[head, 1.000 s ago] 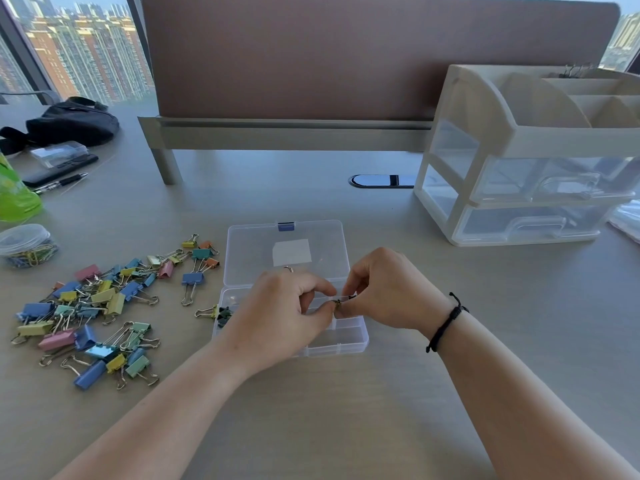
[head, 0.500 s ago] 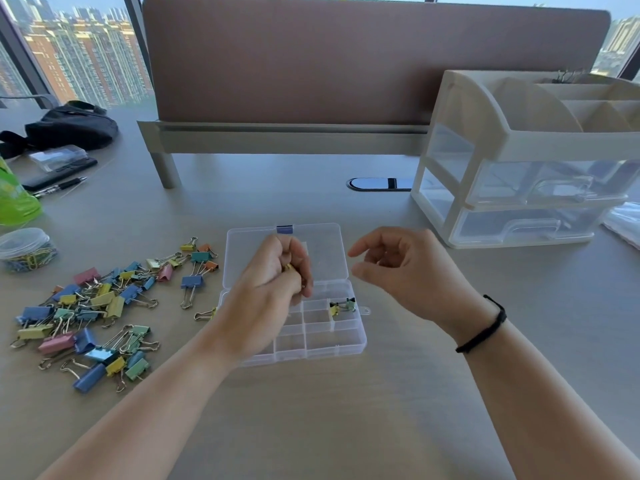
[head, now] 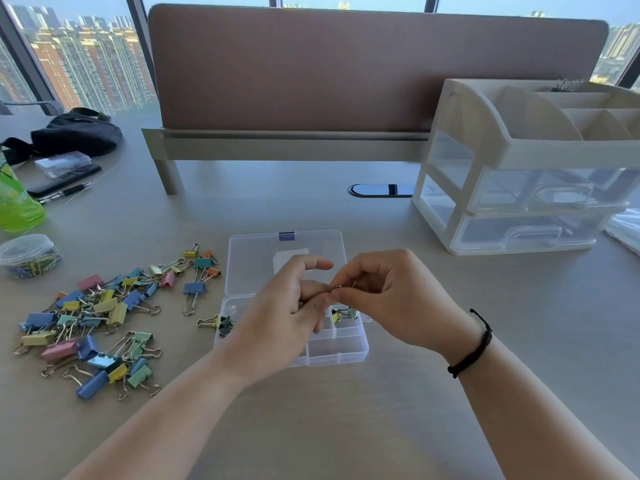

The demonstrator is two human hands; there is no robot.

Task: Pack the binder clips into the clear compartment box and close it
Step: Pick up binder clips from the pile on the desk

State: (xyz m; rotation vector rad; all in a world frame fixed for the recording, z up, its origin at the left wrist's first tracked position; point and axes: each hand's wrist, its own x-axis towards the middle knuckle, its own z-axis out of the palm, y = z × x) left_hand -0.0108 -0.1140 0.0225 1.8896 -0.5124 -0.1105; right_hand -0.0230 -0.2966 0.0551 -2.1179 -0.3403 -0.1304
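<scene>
The clear compartment box (head: 337, 356) lies open on the desk, its lid (head: 254, 258) folded back flat. Above its compartments my left hand (head: 287, 317) and my right hand (head: 391, 299) meet, both pinching one small binder clip (head: 337, 287) by its wire handles; most of that clip is hidden by my fingers. A yellow and a green clip (head: 343, 314) lie in a right-hand compartment. A dark clip (head: 225, 322) sits at the box's left end. A loose pile of coloured binder clips (head: 100, 317) is spread on the desk to the left.
A white drawer organiser (head: 526, 168) stands at the right. A brown desk divider (head: 363, 71) runs along the back. A round tub of paper clips (head: 29, 254), a green bottle (head: 17, 202), pens and a black bag (head: 76, 133) sit far left.
My right hand, which was lifted away and open, has come back to my left hand. Both now pinch the clip that the left hand was holding over the lid.
</scene>
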